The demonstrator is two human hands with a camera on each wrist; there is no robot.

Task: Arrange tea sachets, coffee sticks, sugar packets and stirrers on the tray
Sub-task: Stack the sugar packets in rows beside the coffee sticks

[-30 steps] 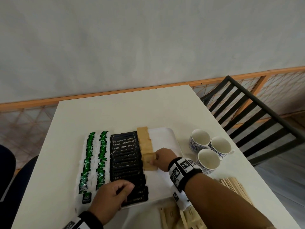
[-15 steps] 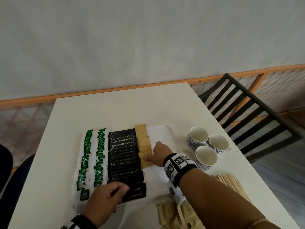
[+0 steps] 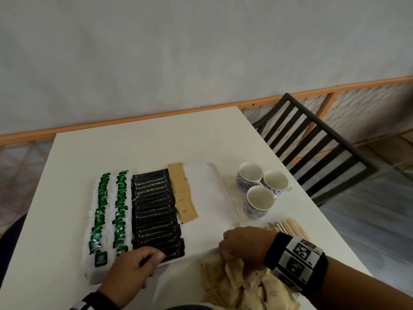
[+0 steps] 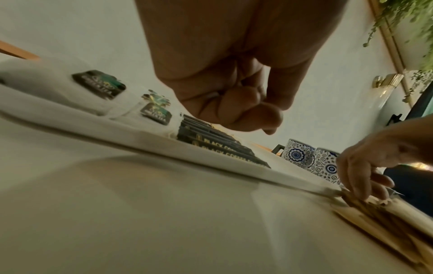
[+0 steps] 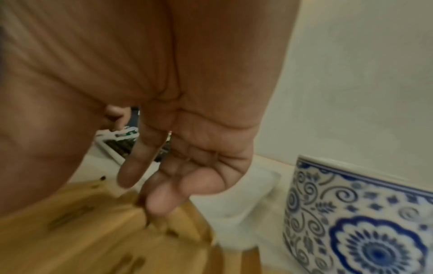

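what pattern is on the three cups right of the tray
White cups with blue floral and swirl motifs outside, plain white inside; clearest in the right wrist view.

Glossy glazed ceramic cups [image 3: 259,201], matt brown paper sugar packets [image 3: 184,198], pale wooden stirrers [image 3: 288,227], smooth white tray [image 3: 207,186].

Three blue-patterned cups [image 3: 260,189] clustered on white table [image 3: 145,148], black slatted chair [image 3: 317,148] beside

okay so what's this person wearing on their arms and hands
Both hands, left hand and right hand, are bare: no gloves or sleeves show. The right wrist carries a wide black band holding a white block printed with square black-and-white marker patterns. A similar black band with a marker sits on the left wrist.
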